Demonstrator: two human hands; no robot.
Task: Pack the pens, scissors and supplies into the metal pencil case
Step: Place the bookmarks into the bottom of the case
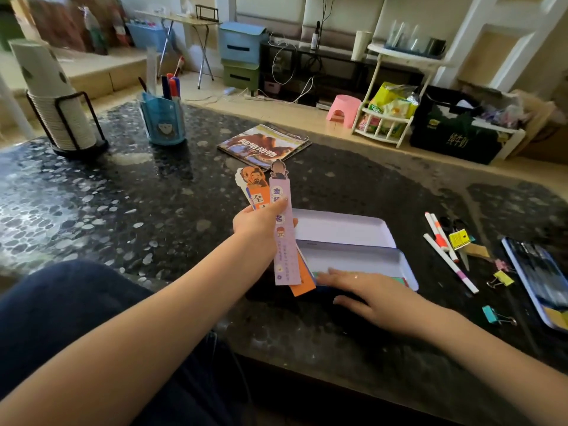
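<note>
The metal pencil case (353, 256) lies open on the dark table, its white lid (344, 229) flat behind the tray. My left hand (258, 226) holds a fan of paper bookmarks (284, 241), purple and orange, upright just left of the case. My right hand (375, 296) rests flat on the case's near edge, fingers spread, holding nothing. To the right of the case lie three white pens (442, 244), scissors (461, 238) with a yellow tag, and several binder clips (499, 278).
A phone or notebook (541, 281) lies at the far right edge. A blue pen holder (163, 121), a stack of paper cups (52, 96) in a black rack and a magazine (264, 146) stand farther back on the table (123, 195).
</note>
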